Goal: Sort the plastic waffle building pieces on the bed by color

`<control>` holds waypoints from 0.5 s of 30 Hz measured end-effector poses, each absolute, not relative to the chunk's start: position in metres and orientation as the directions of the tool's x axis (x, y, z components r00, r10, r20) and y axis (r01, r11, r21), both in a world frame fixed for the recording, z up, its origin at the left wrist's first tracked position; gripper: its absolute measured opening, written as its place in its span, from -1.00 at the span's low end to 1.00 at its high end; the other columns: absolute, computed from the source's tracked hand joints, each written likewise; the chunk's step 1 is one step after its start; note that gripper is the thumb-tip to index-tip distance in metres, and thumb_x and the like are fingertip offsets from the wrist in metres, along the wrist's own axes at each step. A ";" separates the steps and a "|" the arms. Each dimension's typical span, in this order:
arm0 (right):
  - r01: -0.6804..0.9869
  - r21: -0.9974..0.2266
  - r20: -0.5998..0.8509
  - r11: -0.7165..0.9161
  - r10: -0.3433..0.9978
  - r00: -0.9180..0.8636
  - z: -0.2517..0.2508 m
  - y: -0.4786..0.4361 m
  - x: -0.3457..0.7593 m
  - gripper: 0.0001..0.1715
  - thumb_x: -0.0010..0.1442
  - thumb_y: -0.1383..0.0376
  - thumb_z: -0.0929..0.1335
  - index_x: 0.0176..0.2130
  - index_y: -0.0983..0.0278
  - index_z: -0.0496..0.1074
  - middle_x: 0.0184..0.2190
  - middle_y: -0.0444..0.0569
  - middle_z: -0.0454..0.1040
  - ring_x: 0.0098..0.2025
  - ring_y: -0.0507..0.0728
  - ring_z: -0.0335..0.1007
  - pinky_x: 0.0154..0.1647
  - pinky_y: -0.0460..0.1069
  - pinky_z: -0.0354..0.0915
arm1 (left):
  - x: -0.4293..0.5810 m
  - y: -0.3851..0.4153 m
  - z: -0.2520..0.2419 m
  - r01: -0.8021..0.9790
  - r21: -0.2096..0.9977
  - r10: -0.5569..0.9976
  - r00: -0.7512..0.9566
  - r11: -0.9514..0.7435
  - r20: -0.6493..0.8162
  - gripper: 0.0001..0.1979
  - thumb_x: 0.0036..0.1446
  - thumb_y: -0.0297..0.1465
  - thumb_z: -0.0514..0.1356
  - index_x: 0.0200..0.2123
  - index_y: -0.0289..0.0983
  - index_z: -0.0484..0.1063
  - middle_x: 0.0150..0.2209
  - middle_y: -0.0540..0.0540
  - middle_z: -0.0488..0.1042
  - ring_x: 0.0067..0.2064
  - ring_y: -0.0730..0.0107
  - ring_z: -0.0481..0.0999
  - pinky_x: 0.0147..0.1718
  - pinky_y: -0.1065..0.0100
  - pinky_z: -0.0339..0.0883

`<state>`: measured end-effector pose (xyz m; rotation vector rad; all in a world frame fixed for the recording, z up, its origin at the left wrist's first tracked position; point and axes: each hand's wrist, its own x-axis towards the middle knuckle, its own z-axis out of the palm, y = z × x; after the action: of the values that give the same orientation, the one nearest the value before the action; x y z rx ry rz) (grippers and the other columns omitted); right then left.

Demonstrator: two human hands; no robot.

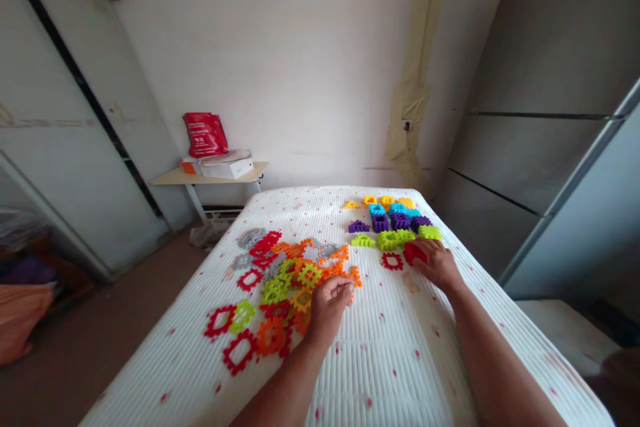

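My right hand (440, 264) is at the right side of the bed, its fingers closed over a solid red interlocking toy piece (414, 252). Just left of it lies an open-centred red piece (392, 261). Above are rows of sorted pieces: lime green (395, 239), purple (380, 223), light blue (377, 209) and yellow (370, 201). My left hand (330, 303) has its fingers curled together at the right edge of a mixed heap, beside orange pieces (340, 269). Whatever sits in those fingertips, if anything, is hidden. Lime green (275, 291) and red pieces (241, 351) overlap in the heap.
The bed has a white ribbed cover (390, 373) with small red marks. Grey pieces (251, 237) lie at the heap's far left. Beyond the bed, a small table (173, 177) holds a red bag (206, 135) and a white box (227, 167). Large cabinets stand on both sides.
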<state>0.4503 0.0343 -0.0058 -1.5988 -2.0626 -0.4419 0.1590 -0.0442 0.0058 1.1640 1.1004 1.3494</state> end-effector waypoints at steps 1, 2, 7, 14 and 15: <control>0.963 -0.032 0.588 0.269 0.784 -0.200 -0.006 0.035 0.450 -0.59 0.11 0.23 0.24 -0.06 0.26 0.42 -0.03 0.11 0.42 -0.03 0.28 0.27 -0.26 0.10 0.25 | 0.158 -0.045 0.005 -0.113 0.989 0.995 -0.030 -0.099 0.096 -0.76 -0.10 -0.27 0.24 -0.43 -0.34 0.48 -0.60 0.00 0.42 -0.56 0.50 0.37 -0.56 0.47 0.25; 0.961 -0.022 0.618 0.276 0.759 -0.204 -0.006 0.035 0.450 -0.59 0.12 0.21 0.24 -0.07 0.27 0.43 -0.03 0.12 0.42 -0.03 0.30 0.27 -0.27 0.11 0.25 | 0.156 -0.045 0.006 -0.100 0.987 0.992 -0.024 -0.122 0.120 -0.77 -0.08 -0.27 0.23 -0.42 -0.34 0.48 -0.60 -0.01 0.42 -0.55 0.48 0.38 -0.55 0.47 0.27; 0.927 0.019 0.699 0.376 0.658 -0.281 0.001 0.030 0.440 -0.63 0.17 0.16 0.23 -0.14 0.27 0.47 -0.08 0.13 0.44 -0.08 0.28 0.30 -0.24 0.12 0.25 | 0.115 -0.033 0.023 0.169 0.906 0.912 -0.068 -0.389 0.404 -0.82 0.00 -0.33 0.17 -0.39 -0.29 0.52 -0.42 -0.07 0.51 -0.36 0.40 0.47 -0.33 0.42 0.34; 0.884 0.033 0.731 0.466 0.592 -0.339 0.004 0.028 0.421 -0.68 0.18 0.19 0.25 -0.16 0.29 0.46 -0.10 0.10 0.46 -0.10 0.24 0.32 -0.14 0.13 0.25 | -0.017 0.043 0.040 0.620 0.784 0.860 -0.407 0.013 0.308 -0.76 0.02 -0.41 0.10 -0.29 -0.28 0.53 -0.26 -0.09 0.57 -0.20 0.30 0.51 -0.18 0.37 0.32; 0.878 0.036 0.730 0.477 0.588 -0.349 0.003 0.029 0.419 -0.68 0.18 0.19 0.26 -0.16 0.29 0.45 -0.10 0.09 0.46 -0.10 0.23 0.32 -0.13 0.13 0.25 | -0.033 0.055 0.039 0.631 0.774 0.862 -0.421 0.055 0.281 -0.79 -0.01 -0.44 0.12 -0.32 -0.29 0.54 -0.28 -0.10 0.57 -0.19 0.27 0.51 -0.18 0.36 0.31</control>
<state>0.4193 0.0286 0.0034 -1.2078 -2.0675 -0.5680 -0.0334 0.0546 0.0388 1.5178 2.0774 1.2982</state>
